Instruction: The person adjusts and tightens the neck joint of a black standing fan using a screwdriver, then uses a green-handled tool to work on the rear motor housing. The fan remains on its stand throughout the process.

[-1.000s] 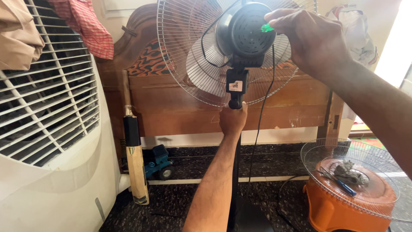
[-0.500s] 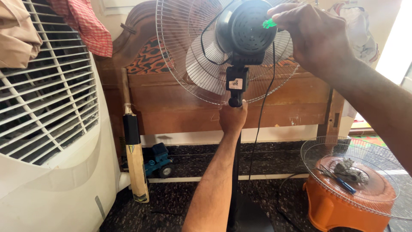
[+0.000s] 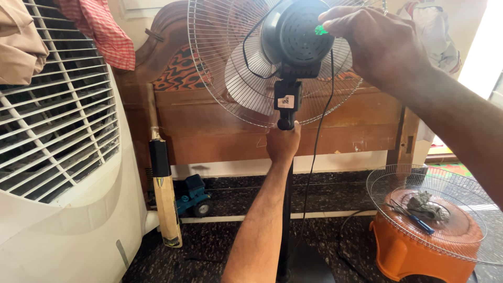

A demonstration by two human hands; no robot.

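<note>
**Two hands on a pedestal fan: one at the neck, one at the motor's back**

A person works on a pedestal fan (image 3: 285, 57) that stands upright before a carved wooden headboard (image 3: 220, 120), its rear wire guard (image 3: 220, 68) and pale blades facing away from the camera. The left hand (image 3: 283, 142) is wrapped around the top of the fan's black pole (image 3: 287, 220), fingers closed on it just beneath the neck joint (image 3: 287, 99), so the pole's long axis runs straight up through that fist to the motor. The right hand (image 3: 380, 44) comes in from the upper right, and its fingertips are pinched on a small green piece (image 3: 320, 30) that sits against the upper right edge of the round black motor housing (image 3: 297, 34); whether this is a tool's tip or a knob cannot be told. The right hand is the one at the housing, directly above and slightly right of the left, with the black power cord (image 3: 320, 136) hanging between them.

At lower right, a detached wire fan guard (image 3: 387, 183) lies flat on an orange stool (image 3: 419, 257), with a grey rag (image 3: 427, 205) and a blue-handled screwdriver (image 3: 419, 224) resting on top. At left stand a white air cooler (image 3: 63, 173), a cricket bat (image 3: 163, 199) propped upright and a small blue toy tractor (image 3: 193, 194) on the dark floor.
</note>
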